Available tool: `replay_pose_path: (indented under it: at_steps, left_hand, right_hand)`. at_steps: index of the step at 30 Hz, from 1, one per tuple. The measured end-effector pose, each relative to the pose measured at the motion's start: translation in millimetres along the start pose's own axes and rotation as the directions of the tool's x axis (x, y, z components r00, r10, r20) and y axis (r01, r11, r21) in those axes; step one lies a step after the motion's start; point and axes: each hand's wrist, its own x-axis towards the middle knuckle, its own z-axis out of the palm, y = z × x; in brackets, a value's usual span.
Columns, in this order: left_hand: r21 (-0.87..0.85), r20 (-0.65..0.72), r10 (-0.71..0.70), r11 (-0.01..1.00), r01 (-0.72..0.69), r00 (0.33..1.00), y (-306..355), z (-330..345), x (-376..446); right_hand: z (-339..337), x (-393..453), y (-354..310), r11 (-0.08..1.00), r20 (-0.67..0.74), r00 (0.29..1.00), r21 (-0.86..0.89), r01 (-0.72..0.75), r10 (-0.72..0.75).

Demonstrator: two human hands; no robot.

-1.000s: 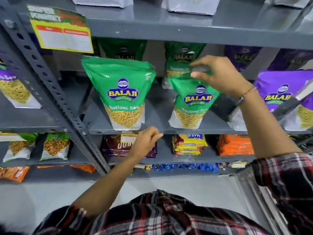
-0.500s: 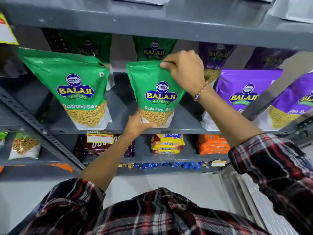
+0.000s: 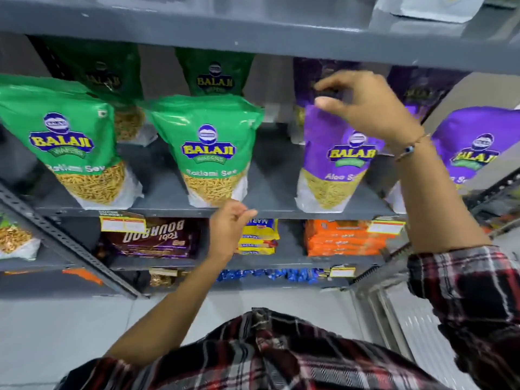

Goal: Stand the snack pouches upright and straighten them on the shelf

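Note:
Two green Ratlami Sev pouches stand upright on the grey shelf [image 3: 270,187]: one at the left [image 3: 60,147], one in the middle [image 3: 209,147]. A purple Aloo Sev pouch [image 3: 334,164] stands to their right, another purple pouch [image 3: 472,153] at the far right. My right hand [image 3: 368,108] hovers at the top of the nearer purple pouch, thumb and fingers apart, holding nothing. My left hand [image 3: 229,229] is loosely curled just below the middle green pouch, at the shelf's front lip, empty. More green and purple pouches stand behind in shadow.
The shelf above [image 3: 253,32] hangs low over the pouch tops. A slotted upright [image 3: 64,243] runs diagonally at the left. Below sit a brown biscuit pack [image 3: 157,237], yellow packs [image 3: 259,237], orange packs [image 3: 343,237] and blue sweets [image 3: 270,274].
Both hands have let go of the middle green pouch, which now stands upright. My right hand has moved right to the purple pouch's top; my left hand dropped just below the shelf edge.

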Motion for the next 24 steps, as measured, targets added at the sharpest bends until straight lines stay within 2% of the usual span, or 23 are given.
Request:
replay_pose_path:
  at_steps: [4, 7, 10, 14, 20, 22, 24]
  left_hand:
    - [-0.056, 0.256, 0.084, 0.996, -0.072, 0.963, 38.0, 82.6, 10.9]
    - [-0.069, 0.315, 0.008, 0.998, 0.014, 0.949, 55.7, 121.2, 21.8]
    - [-0.088, 0.326, 0.010, 0.996, 0.020, 0.945, 54.5, 143.2, 23.9]
    - [0.085, 0.233, -0.072, 0.995, 0.054, 0.970, 46.1, 151.0, 23.0]
    - [0.125, 0.284, -0.084, 0.991, 0.050, 0.955, 48.6, 148.2, 24.2]
    - [0.144, 0.327, -0.113, 0.987, 0.068, 0.938, 49.1, 145.9, 26.3]
    - [0.119, 0.356, -0.122, 0.989, 0.084, 0.926, 52.7, 140.8, 23.3]
  right_hand:
    - [-34.3, -21.0, 61.2, 0.995, 0.054, 0.997, -0.090, -0.049, 0.054]
    - [-43.5, -29.3, 92.7, 0.985, 0.075, 0.992, -0.146, -0.088, 0.099]
    - [-34.5, -31.5, 110.1, 0.984, 0.100, 0.992, -0.165, -0.062, 0.079]
    - [-29.4, -21.6, 120.6, 0.987, -0.043, 0.995, -0.132, -0.092, 0.087]
    - [-28.3, -14.9, 117.9, 0.993, -0.016, 0.999, -0.109, -0.037, 0.036]
    - [-29.4, -17.2, 118.0, 0.987, 0.033, 0.998, -0.152, -0.043, 0.049]
    - [-29.6, -25.2, 113.3, 0.969, 0.010, 0.999, -0.242, -0.042, 0.045]
